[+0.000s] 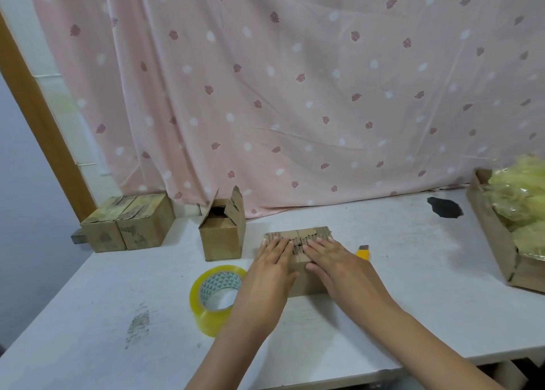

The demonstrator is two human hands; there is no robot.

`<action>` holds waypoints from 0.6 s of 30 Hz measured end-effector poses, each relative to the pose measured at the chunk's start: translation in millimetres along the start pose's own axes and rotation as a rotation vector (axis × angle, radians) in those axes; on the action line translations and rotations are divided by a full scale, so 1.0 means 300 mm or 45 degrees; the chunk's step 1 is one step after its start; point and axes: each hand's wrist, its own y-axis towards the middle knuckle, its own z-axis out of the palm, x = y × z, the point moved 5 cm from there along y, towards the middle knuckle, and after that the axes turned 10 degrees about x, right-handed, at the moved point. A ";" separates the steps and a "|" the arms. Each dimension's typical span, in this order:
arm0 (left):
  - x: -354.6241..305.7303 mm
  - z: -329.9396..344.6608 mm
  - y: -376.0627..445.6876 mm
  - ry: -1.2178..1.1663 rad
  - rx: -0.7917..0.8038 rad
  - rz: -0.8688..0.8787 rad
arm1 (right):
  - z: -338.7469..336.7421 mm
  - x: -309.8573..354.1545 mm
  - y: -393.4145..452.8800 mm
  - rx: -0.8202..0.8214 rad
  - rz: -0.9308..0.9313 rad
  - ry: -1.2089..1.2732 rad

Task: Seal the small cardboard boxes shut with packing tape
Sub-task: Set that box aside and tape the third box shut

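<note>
White table (97, 307), scuffed, a dark patch near its far right part.

Item 1: small cardboard box (298, 236), near the middle of the table, flaps folded down, torn corrugated edges meeting along the top seam. No tape visible on that seam. Left hand (272, 264) lies flat on the left flap, fingers straight and together, pressing down. Right hand (330, 261) lies flat on the right flap in the same way, fingers straight, thumb along the near face. The fingertips of both hands nearly meet at the seam.

Item 2: roll of clear yellowish packing tape (216, 298), standing tilted on the table just left of the left forearm, toward the near edge.

Item 3: open cardboard box (222, 230), flaps standing up, just left of and slightly behind the pressed box.

Item 4: two closed taped boxes (129, 223), side by side and touching, at the far left corner.

Item 5: yellow utility knife (363, 253), lying just right of the right hand; only its end shows.

Item 6: large cardboard tray (492, 230) at the right edge, holding crumpled yellowish plastic wrap (522, 200).

Backdrop: pink leaf-print curtain (295, 94) behind the far edge.
</note>
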 end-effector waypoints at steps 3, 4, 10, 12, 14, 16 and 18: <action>0.007 -0.005 0.000 -0.057 -0.006 -0.025 | -0.012 0.001 0.006 -0.065 -0.003 0.038; 0.009 -0.001 0.005 -0.054 0.004 -0.019 | -0.014 -0.004 0.011 -0.067 0.012 0.043; -0.001 0.013 0.009 0.051 0.025 -0.010 | 0.021 -0.007 0.010 0.022 0.079 0.042; -0.008 0.014 0.006 0.118 0.003 0.006 | 0.013 -0.012 0.008 -0.001 0.073 0.092; -0.012 -0.010 -0.008 0.030 0.027 -0.009 | 0.014 -0.012 0.004 0.062 0.051 0.012; -0.008 -0.005 -0.010 0.086 0.002 0.000 | 0.041 -0.010 -0.001 0.117 -0.007 -0.108; -0.006 -0.007 -0.017 0.188 -0.007 -0.035 | 0.050 -0.001 -0.012 0.080 -0.033 -0.128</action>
